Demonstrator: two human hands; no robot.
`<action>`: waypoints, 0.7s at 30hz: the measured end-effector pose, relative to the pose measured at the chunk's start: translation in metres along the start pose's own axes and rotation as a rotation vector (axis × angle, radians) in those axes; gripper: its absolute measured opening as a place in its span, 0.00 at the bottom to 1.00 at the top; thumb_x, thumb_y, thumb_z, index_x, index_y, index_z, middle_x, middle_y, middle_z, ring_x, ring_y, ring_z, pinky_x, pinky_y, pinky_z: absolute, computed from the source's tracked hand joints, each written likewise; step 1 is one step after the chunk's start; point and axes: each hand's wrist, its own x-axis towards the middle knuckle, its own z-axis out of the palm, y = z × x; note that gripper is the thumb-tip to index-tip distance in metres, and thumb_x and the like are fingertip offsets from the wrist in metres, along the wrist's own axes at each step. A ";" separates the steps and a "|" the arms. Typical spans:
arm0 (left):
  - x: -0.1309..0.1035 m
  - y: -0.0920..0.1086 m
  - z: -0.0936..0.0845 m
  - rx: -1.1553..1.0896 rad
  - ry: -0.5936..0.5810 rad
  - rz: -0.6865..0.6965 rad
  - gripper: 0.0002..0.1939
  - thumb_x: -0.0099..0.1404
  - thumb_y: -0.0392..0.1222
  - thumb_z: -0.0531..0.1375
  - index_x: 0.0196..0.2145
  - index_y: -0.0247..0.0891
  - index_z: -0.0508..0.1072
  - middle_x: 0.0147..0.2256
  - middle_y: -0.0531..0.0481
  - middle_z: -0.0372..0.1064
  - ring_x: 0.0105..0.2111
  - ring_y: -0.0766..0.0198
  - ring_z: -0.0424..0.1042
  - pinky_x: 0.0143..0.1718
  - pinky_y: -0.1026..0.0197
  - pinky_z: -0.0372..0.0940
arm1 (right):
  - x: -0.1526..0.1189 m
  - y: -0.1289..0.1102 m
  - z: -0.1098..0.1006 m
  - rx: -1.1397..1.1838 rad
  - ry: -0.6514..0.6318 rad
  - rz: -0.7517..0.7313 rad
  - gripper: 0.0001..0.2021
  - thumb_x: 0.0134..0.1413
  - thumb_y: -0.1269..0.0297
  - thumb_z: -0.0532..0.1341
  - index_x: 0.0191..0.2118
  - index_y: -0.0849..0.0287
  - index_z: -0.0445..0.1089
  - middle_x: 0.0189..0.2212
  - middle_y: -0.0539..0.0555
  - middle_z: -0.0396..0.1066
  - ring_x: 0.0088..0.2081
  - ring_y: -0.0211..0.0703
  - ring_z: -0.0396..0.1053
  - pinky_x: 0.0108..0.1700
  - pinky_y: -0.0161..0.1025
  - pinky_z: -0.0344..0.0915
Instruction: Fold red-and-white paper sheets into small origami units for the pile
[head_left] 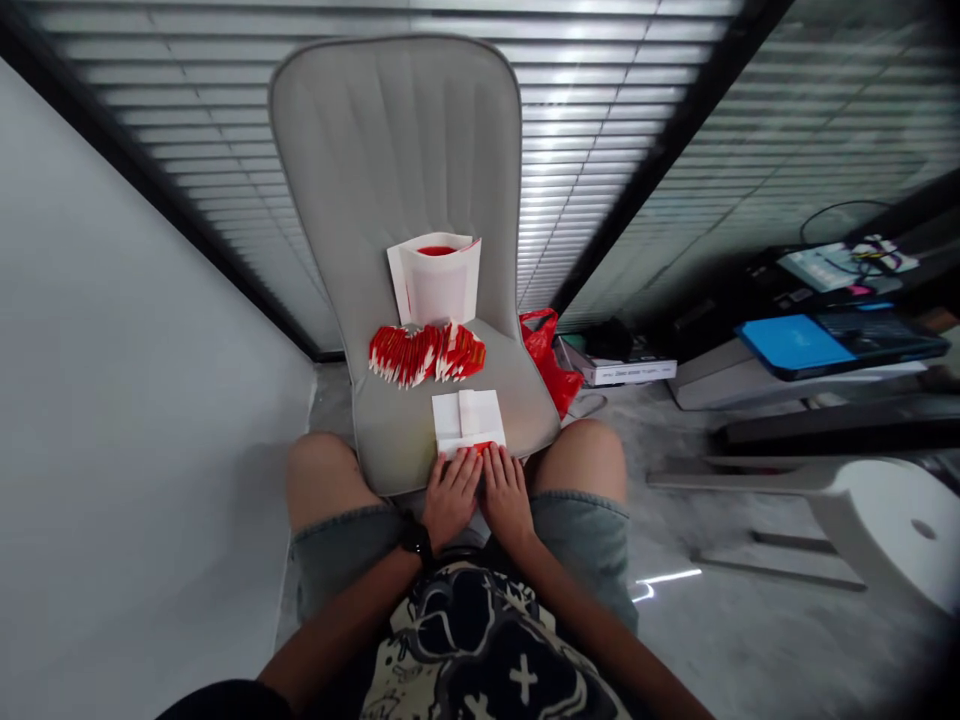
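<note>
At the front edge of the grey chair seat (397, 430) lies an unfolded white paper piece (450, 418) with a red part near its lower edge. My left hand (451, 492) and my right hand (507, 492) press side by side on that lower edge, fingers stretched out and lying flat. Behind the paper, a fanned row of red and white folded pieces (409, 355) spreads across the seat. A white paper pouch (442, 280) with a red opening stands against the chair's backrest.
Right of the chair are a red plastic bag (551, 362) and a white box (630, 373) on the floor. Farther right stand a blue item (796, 342) on a stack and a white stool (896, 520). A white wall (135, 400) runs along the left.
</note>
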 end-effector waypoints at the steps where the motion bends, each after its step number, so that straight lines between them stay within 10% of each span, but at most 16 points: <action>1: 0.000 0.000 -0.001 -0.006 0.008 0.024 0.32 0.72 0.44 0.50 0.71 0.36 0.52 0.71 0.45 0.45 0.72 0.54 0.42 0.72 0.41 0.43 | 0.000 0.000 -0.001 0.001 -0.005 -0.002 0.32 0.59 0.71 0.53 0.70 0.64 0.56 0.70 0.62 0.51 0.70 0.59 0.50 0.67 0.58 0.54; 21: 0.005 0.003 -0.003 -0.157 -0.037 0.037 0.33 0.69 0.40 0.51 0.69 0.28 0.54 0.70 0.39 0.50 0.71 0.53 0.48 0.71 0.45 0.45 | 0.002 -0.005 -0.004 -0.065 -0.100 0.002 0.31 0.64 0.70 0.53 0.71 0.70 0.52 0.71 0.68 0.45 0.72 0.63 0.43 0.68 0.58 0.50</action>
